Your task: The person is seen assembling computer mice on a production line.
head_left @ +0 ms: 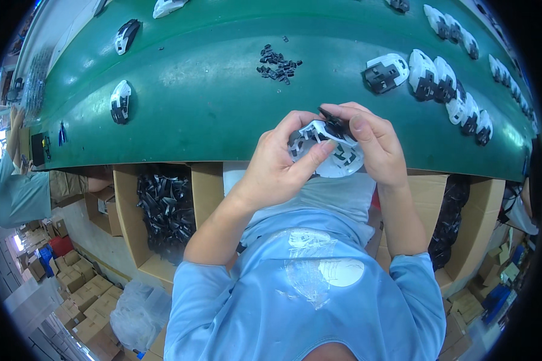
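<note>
Over the near edge of the green table, my left hand (277, 159) grips a white computer-mouse shell (341, 164), its thumb lying across the open, ribbed inside. My right hand (376, 139) is closed around a small black plastic part (336, 124) at the shell's upper edge. The fingers partly cover that part, so I cannot tell whether it is seated in the shell or only held against it.
A loose heap of small black pieces (277, 64) lies mid-table. Several white-and-black mouse shells (386, 72) stand in rows at the right; another shell (120, 102) sits at the left. Below the table edge, an open carton (126, 222) holds black parts (165, 210). Another person's sleeve (27, 192) shows far left.
</note>
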`<state>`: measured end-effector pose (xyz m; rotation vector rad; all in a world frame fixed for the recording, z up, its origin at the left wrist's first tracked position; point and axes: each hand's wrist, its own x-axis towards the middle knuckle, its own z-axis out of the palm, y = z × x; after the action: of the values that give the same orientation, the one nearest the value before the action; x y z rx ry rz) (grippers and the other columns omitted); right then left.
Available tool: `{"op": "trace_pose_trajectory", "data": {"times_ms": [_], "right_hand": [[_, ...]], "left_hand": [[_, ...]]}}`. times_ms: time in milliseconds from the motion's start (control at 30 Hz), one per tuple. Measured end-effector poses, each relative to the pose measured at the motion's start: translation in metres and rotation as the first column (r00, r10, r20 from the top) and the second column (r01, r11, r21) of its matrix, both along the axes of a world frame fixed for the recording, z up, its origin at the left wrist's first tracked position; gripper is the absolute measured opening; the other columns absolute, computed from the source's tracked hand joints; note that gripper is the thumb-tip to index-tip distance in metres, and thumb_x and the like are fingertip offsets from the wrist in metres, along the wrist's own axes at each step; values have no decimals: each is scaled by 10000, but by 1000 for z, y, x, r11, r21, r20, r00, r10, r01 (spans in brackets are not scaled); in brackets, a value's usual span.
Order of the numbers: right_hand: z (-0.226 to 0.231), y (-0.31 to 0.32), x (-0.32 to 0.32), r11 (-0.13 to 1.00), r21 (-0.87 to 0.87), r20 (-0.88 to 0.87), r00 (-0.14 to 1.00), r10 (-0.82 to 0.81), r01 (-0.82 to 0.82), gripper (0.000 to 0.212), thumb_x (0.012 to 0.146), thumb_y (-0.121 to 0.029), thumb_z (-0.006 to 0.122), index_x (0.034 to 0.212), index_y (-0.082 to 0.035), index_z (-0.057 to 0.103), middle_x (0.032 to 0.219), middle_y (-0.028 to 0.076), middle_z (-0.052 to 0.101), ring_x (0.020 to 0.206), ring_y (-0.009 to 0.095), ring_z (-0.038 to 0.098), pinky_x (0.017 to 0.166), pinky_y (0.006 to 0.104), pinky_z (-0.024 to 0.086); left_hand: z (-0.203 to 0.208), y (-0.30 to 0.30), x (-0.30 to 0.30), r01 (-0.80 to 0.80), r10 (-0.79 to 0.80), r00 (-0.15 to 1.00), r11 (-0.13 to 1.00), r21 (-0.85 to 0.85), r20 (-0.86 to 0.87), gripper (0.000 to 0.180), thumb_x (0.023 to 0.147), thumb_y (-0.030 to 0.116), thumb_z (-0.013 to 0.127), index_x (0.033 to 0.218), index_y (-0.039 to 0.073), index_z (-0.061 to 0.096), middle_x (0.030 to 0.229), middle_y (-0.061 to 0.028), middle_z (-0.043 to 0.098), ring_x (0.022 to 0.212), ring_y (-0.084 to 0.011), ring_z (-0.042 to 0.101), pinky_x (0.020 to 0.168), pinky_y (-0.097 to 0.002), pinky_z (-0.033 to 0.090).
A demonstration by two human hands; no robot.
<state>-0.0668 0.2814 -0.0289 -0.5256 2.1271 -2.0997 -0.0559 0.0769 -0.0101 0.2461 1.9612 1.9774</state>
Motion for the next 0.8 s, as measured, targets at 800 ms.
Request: {"op": "trace_pose_trajectory", "data": {"times_ms": [800], "right_hand": [[12, 4, 11, 973, 203, -310, 950, -43, 110, 423, 1020, -346, 576, 1199, 9, 721, 1082, 148, 701, 891, 267, 625, 767, 345, 504]], "left_hand": [[2, -2, 1, 33, -44, 981, 998, -59, -188, 259, 933, 91, 716, 1147, -9, 609, 819, -35, 688, 667, -63, 650, 571, -233, 505]]}}
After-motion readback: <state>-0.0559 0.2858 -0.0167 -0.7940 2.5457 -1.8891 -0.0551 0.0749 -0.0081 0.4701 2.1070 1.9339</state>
